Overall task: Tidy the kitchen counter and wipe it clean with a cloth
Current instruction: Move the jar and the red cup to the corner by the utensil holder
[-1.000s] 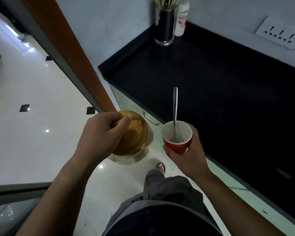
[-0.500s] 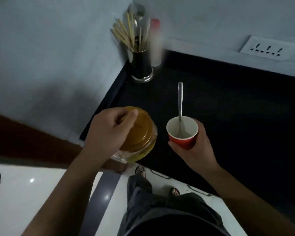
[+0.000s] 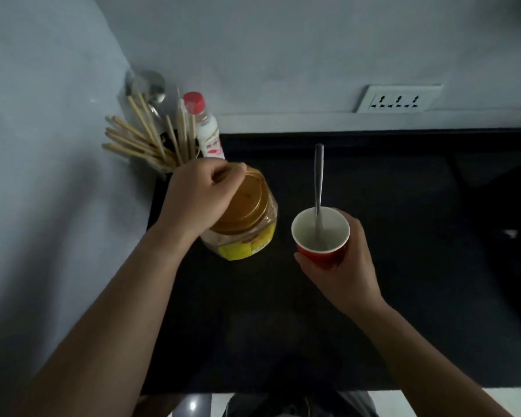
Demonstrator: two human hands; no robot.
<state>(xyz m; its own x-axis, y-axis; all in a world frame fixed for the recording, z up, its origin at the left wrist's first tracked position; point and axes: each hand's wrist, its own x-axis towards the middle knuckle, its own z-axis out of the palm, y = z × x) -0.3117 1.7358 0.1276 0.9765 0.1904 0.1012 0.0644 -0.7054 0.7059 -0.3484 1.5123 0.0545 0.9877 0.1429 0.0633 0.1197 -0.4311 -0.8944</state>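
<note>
Head view: left hand (image 3: 194, 197) grips the jar (image 3: 247, 224) by its lid, right hand (image 3: 340, 266) cups the red cup (image 3: 321, 236) — set both down gently, jar upright in the counter (image 3: 403, 236) corner.

Left hand (image 3: 197, 196): bare, no ring or watch | Right hand (image 3: 345, 270): bare, no ring or watch | Forearms: bare, no sleeves visible | Lower body: dark grey trousers (image 3: 298, 404), partly visible at bottom edge
</note>
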